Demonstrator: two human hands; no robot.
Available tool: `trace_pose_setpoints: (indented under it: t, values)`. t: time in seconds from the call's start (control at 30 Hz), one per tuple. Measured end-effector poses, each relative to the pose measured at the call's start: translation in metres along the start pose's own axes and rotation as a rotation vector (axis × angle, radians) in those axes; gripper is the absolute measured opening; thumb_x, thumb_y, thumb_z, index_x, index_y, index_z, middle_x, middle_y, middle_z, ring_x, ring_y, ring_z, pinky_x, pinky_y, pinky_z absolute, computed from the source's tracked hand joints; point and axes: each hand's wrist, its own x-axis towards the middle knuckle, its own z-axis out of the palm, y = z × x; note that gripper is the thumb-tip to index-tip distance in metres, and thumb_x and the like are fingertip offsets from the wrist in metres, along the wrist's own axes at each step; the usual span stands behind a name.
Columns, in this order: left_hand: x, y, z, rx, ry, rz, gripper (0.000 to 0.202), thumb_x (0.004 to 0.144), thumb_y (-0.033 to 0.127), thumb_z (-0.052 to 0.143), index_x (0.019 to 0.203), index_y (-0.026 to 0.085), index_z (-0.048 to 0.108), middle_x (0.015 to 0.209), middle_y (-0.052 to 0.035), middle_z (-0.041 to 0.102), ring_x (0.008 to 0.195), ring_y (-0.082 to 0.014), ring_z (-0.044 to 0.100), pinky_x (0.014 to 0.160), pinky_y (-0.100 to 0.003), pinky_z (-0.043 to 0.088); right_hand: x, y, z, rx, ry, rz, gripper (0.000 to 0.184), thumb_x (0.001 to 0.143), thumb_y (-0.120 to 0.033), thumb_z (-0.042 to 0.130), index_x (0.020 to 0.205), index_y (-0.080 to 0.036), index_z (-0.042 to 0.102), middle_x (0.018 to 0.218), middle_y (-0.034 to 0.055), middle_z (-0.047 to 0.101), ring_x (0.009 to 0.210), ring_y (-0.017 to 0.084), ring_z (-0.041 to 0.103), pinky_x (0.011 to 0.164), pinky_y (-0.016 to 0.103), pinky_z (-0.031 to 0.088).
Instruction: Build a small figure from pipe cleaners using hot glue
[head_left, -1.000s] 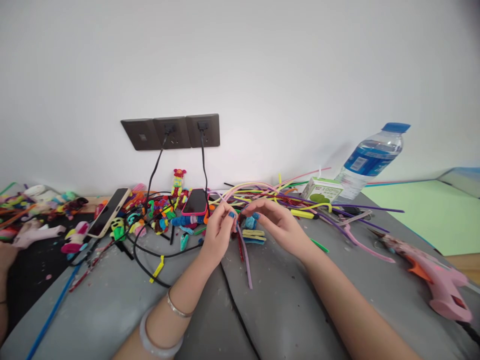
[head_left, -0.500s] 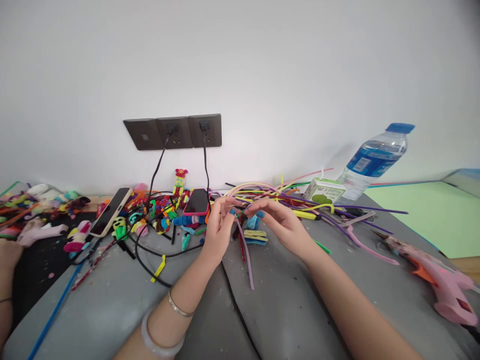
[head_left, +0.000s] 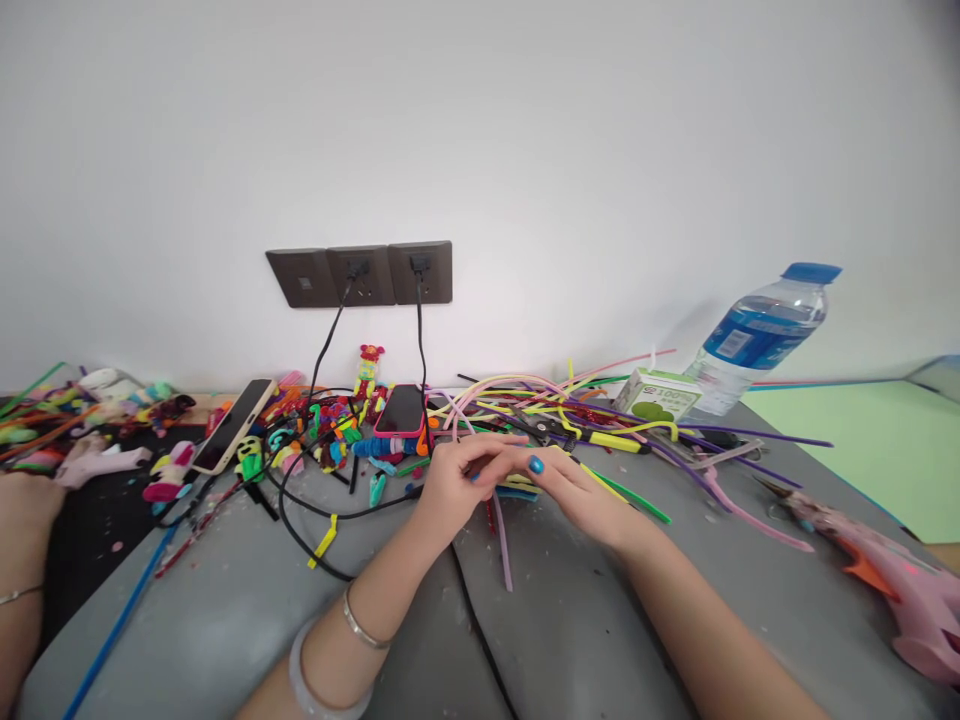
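Left hand [head_left: 452,490] and right hand [head_left: 585,497] are touching, fingers bent, any pinch hidden. The lilac stem [head_left: 505,550] is looking light and bendy, inviting a far-end grip

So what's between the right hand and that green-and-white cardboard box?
In the head view, a yellow-handled tool and thin, colourful fuzzy strips lie between the right hand and the box.

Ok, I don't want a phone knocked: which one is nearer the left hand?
The pink-edged phone, a little beyond the left hand; the cream-edged phone lies farther off to the left.
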Motion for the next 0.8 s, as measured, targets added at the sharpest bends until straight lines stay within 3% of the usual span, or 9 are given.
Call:
trace_pose_setpoints:
  t: [0.2, 0.33, 0.43, 0.57, 0.67, 0.73, 0.8]
  values:
    - [0.003, -0.002, -0.005, -0.224, 0.085, -0.148, 0.015, 0.076, 0.029, 0.071, 0.083, 0.017, 0.075, 0.094, -0.01, 0.078, 0.089, -0.0256, 0.073, 0.076, -0.036, 0.06, -0.003, 0.003, -0.006, 0.075, 0.011, -0.01, 0.059, 0.094, -0.064, 0.035, 0.112, -0.021, 0.071, 0.104, 0.0106, 0.072, 0.096, 0.025, 0.066, 0.093, 0.042, 0.05]
    - [0.007, -0.004, -0.016, -0.294, 0.17, -0.188, 0.02, 0.074, 0.036, 0.075, 0.078, 0.016, 0.073, 0.091, -0.0102, 0.078, 0.082, -0.0231, 0.074, 0.069, -0.032, 0.059, -0.003, 0.007, -0.011, 0.137, 0.031, -0.023, 0.065, 0.092, -0.069, 0.033, 0.114, -0.02, 0.069, 0.108, 0.0121, 0.071, 0.1, 0.027, 0.066, 0.095, 0.044, 0.047]
    - [0.013, -0.002, -0.03, -0.383, 0.306, -0.221, 0.027, 0.07, 0.04, 0.079, 0.076, 0.015, 0.069, 0.089, -0.0102, 0.078, 0.067, -0.0194, 0.073, 0.057, -0.028, 0.057, -0.002, 0.006, -0.016, 0.186, 0.112, -0.043, 0.067, 0.09, -0.072, 0.032, 0.109, -0.021, 0.07, 0.102, 0.0112, 0.073, 0.095, 0.028, 0.067, 0.091, 0.044, 0.049]
    - [0.022, 0.005, -0.056, -0.496, 0.541, -0.141, 0.031, 0.063, 0.037, 0.084, 0.074, 0.015, 0.066, 0.088, -0.0082, 0.078, 0.066, -0.0136, 0.072, 0.066, -0.024, 0.058, -0.003, -0.003, -0.019, 0.213, 0.287, -0.05, 0.068, 0.084, -0.079, 0.033, 0.085, -0.022, 0.071, 0.075, 0.0083, 0.071, 0.075, 0.026, 0.066, 0.077, 0.041, 0.051]
    - [0.027, 0.01, -0.077, -0.506, 0.742, -0.053, 0.027, 0.065, 0.033, 0.083, 0.076, 0.017, 0.064, 0.091, -0.0066, 0.078, 0.075, -0.0127, 0.072, 0.073, -0.023, 0.057, -0.005, -0.013, -0.021, 0.268, 0.404, -0.045, 0.069, 0.082, -0.082, 0.025, 0.07, -0.025, 0.063, 0.04, 0.0004, 0.047, 0.051, 0.023, 0.056, 0.066, 0.041, 0.049]
    - [0.028, 0.01, -0.089, -0.454, 0.86, 0.002, 0.023, 0.07, 0.031, 0.079, 0.076, 0.018, 0.061, 0.096, -0.0069, 0.077, 0.088, -0.0149, 0.073, 0.085, -0.027, 0.055, -0.007, -0.016, -0.022, 0.304, 0.467, -0.069, 0.067, 0.084, -0.081, 0.021, 0.066, -0.028, 0.059, 0.032, -0.0046, 0.029, 0.041, 0.02, 0.045, 0.066, 0.041, 0.047]
    - [0.026, 0.007, -0.1, -0.36, 0.932, 0.037, 0.021, 0.078, 0.033, 0.072, 0.077, 0.019, 0.057, 0.108, -0.0084, 0.075, 0.105, -0.0174, 0.069, 0.097, -0.033, 0.049, -0.008, -0.017, -0.025, 0.35, 0.522, -0.107, 0.065, 0.086, -0.079, 0.021, 0.064, -0.029, 0.058, 0.032, -0.0062, 0.021, 0.038, 0.018, 0.037, 0.068, 0.041, 0.045]
